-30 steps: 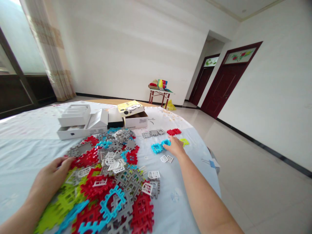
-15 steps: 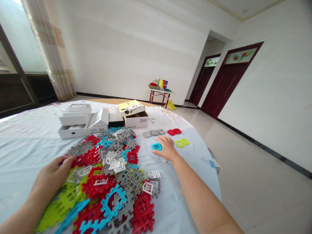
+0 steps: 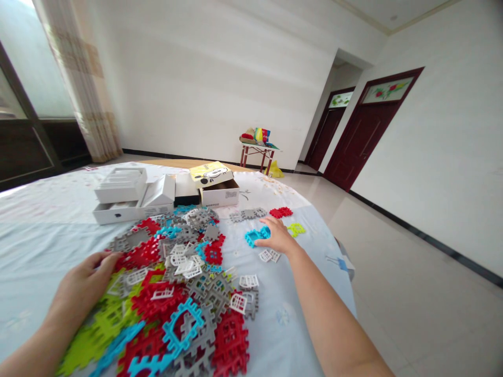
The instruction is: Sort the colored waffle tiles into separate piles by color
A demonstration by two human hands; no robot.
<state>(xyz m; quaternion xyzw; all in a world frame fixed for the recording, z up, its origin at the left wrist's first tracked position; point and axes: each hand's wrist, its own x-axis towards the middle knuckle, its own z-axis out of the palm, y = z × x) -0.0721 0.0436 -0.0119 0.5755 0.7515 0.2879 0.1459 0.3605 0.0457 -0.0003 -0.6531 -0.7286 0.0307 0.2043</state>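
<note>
At the left edge of a heap of notched plastic building pieces (image 3: 147,254), my left hand (image 3: 84,285) rests with its fingers curled in. Its fingertips meet red and green pieces there, and whether one is pinched is hidden. Out on the cloth to the right, my right hand (image 3: 278,235) has its thumb and fingers spread around the right end of blue notched pieces (image 3: 253,237). These lie flat, partly under the fingers. Two white window-like pieces (image 3: 269,255) are just below that hand. Beyond it are a red piece (image 3: 281,212), grey pieces (image 3: 247,214) and a lime-green piece (image 3: 297,229).
White boxes (image 3: 121,186) and a yellow-lidded box (image 3: 220,195) stand behind the heap. A pale blue cloth (image 3: 275,335) covers the round table, whose edge curves down on the right. A small side table (image 3: 259,146) stands by the far wall.
My right hand has slid a little to the right, and more of the blue pieces and the two white pieces shows. The left hand has stayed in place.
</note>
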